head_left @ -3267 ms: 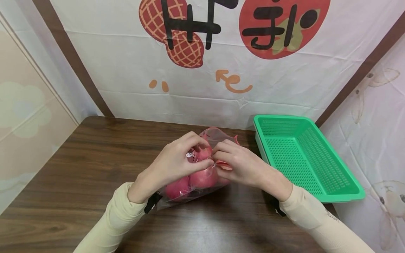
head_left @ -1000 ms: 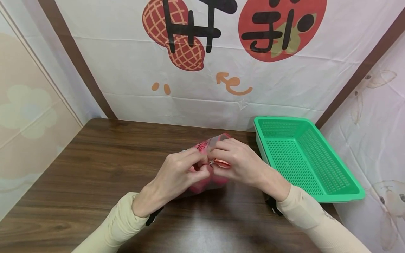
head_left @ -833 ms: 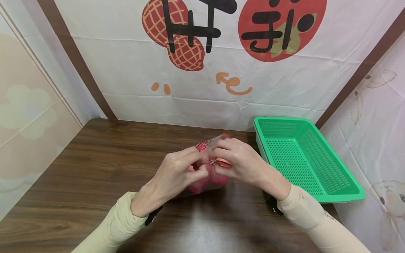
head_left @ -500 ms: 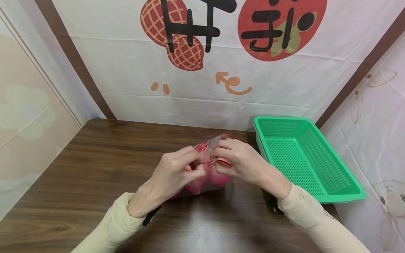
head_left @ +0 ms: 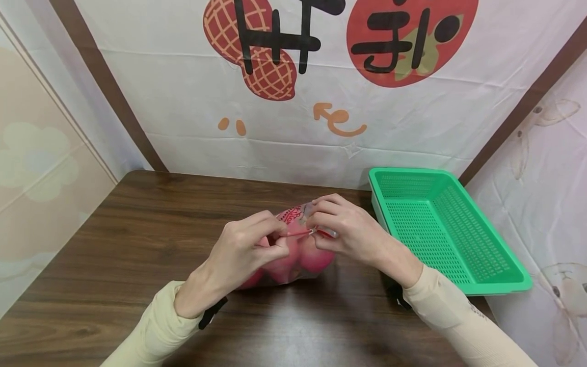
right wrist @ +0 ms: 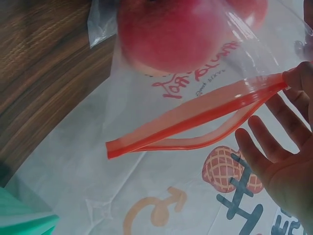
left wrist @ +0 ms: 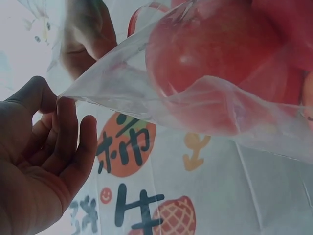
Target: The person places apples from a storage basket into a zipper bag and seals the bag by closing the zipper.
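A clear zip bag (head_left: 279, 267) with a red zip edge and red print lies on the table, holding several round pink-red apples (head_left: 316, 255). My left hand (head_left: 249, 244) pinches the left part of the zip edge between thumb and fingers. My right hand (head_left: 350, 229) grips that edge further right, by a small whitish slider (head_left: 313, 231). Between the hands the red strip (head_left: 298, 234) runs taut. The right wrist view shows the zip's two red lips (right wrist: 195, 120) parted beyond the right fingers. In the left wrist view, the left fingertips hold a pulled-out bag corner (left wrist: 73, 95).
A green perforated basket (head_left: 451, 232), nested in a white one, stands at the right of the wooden table (head_left: 151, 239). A printed white cloth (head_left: 293, 153) hangs along the back edge.
The left hand closed on the zip edge, then moved leftward away from the right hand, baring more red strip. The bag has turned so its print and apples show more. The right hand barely moved.
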Motion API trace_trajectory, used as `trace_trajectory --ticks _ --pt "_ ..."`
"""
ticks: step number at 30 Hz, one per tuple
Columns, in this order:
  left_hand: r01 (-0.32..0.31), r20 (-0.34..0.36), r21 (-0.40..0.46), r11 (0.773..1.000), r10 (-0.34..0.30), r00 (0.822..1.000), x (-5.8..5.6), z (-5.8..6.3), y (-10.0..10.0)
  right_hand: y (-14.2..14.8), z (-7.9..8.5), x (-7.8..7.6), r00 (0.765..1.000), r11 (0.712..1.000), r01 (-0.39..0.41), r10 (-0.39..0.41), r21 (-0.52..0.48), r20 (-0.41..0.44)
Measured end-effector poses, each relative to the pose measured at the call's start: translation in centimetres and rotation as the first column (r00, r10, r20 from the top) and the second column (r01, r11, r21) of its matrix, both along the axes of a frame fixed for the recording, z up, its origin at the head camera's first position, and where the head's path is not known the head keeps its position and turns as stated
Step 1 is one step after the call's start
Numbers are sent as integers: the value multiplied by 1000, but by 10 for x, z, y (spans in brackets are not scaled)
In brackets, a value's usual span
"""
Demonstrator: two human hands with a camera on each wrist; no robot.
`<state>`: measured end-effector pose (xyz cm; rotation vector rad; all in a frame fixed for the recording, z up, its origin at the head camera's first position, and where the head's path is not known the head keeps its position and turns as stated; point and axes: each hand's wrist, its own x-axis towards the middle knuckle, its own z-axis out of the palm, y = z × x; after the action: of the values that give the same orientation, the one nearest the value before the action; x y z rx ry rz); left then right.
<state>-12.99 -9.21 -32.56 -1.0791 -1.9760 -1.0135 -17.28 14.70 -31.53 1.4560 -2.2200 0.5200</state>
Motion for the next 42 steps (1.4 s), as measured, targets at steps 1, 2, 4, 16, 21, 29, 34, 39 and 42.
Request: trace_trajectory --ticks 1,2,4,16,21,29,34,39,42 --pt "3 5 3 1000 -3 1000 0 1 -1 0 0 0 1000 1000 0 0 1 4" --pt "4 14 4 1000 -4 1000 1 2 -2 1 0 -1 1000 1000 2 -2 4 8" --pt "4 28 7 1000 -4 1000 1 4 -4 2 -1 -2 1000 1000 7 -7 10 10" --pt "-23 -17 39 999 24 1000 3 4 -11 -1 0 -3 999 998 40 -41 50 22" --pt "-49 -51 23 999 50 997 5 6 -12 -5 -1 -1 997 997 60 -62 50 44" --pt "-96 9 -5 995 96 995 6 3 -12 -6 -3 2 995 994 87 -89 59 34" --pt "-83 45 -7 997 83 996 7 3 -12 -5 -5 2 995 994 92 -94 59 38" --pt "-58 89 14 998 56 994 8 3 -14 -5 -6 2 995 995 92 -94 42 45" --pt "-57 104 30 998 54 993 8 2 -14 -7 -7 2 996 996 87 -88 28 32"
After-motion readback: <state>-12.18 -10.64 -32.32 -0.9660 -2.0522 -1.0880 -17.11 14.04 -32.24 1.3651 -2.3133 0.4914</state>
